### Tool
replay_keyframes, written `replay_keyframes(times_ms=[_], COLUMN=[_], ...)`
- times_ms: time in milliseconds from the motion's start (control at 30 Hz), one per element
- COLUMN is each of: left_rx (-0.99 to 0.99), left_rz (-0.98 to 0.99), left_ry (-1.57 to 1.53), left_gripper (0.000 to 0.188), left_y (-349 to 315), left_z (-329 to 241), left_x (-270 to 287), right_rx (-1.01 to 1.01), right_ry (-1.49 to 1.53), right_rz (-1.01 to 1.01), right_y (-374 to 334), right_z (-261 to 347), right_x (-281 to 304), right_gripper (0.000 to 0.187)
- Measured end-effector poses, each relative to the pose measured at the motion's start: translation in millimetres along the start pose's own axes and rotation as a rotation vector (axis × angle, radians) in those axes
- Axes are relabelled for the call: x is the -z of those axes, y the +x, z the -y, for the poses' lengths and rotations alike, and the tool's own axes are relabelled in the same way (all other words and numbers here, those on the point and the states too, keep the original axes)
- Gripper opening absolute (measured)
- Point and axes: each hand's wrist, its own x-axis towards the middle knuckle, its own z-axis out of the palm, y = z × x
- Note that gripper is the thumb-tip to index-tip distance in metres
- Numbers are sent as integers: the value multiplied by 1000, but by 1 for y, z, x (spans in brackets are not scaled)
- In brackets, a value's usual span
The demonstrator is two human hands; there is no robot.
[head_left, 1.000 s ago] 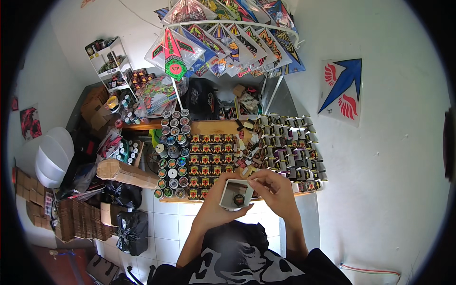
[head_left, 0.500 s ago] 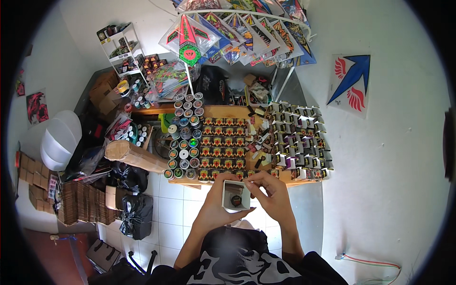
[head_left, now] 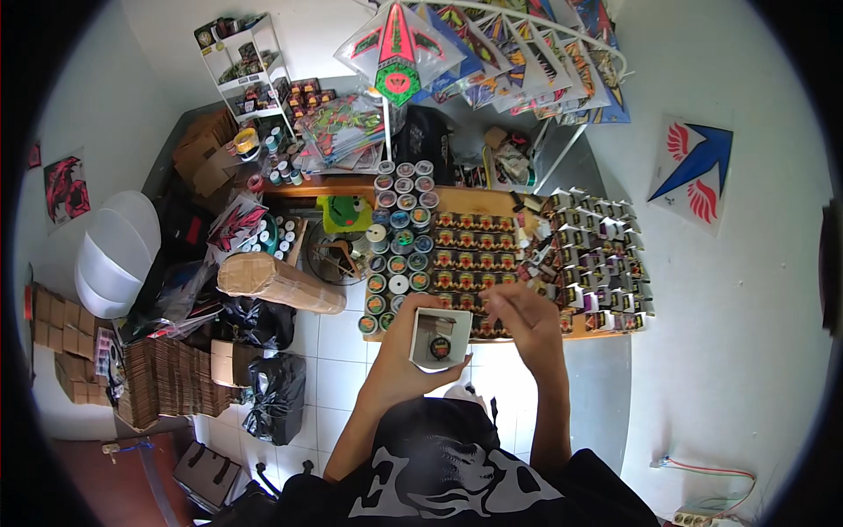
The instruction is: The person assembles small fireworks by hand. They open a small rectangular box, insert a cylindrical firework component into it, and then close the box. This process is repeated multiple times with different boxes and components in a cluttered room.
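My left hand (head_left: 397,360) is closed around a small white open-topped box (head_left: 463,338), its thumb along the near side. Inside the box lie a dark round item (head_left: 440,348) and a flat brown piece (head_left: 434,327). My right hand (head_left: 529,323) is apart from the box, to its right and slightly farther off. Its fingers are loosely bent above the nearest rows of printed black boxes (head_left: 474,262), and I see nothing in them. The fingertips are slightly blurred.
Left of the printed boxes stand columns of round-topped spools (head_left: 398,263). Upright open boxes (head_left: 601,263) crowd the table's right side, with loose small pieces (head_left: 537,255) between. A long taped cardboard parcel (head_left: 281,283) lies left; kites in plastic (head_left: 509,61) hang beyond.
My right hand has left the box's rim and moved right and away from me, over the printed boxes. My left hand still holds the box. The whole view has shifted.
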Motion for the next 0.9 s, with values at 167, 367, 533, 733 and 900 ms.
replay_keyframes(times_ms=[167,367,533,733,900], left_rx=[93,90,154,193,179], left_rz=[-32,-62,-95,-57,-28], left_ry=[-81,-80,-102,-78,-69], left_gripper=[77,81,83,81,81], left_y=[16,43,57,76,86], left_z=[45,122,201,251,267], left_x=[63,96,106,114,120], right_rx=[-82,-107,-152,-90,-27], right_ry=[175,-15,-226,-382,-528], right_rz=[-172,-268,-192,-161,-211], right_y=[48,104,150,185,194], right_z=[-19,-113,-182,-256,-283], right_x=[-64,-119,-157,-193,-214], right_gripper=[17,26,39,61,60])
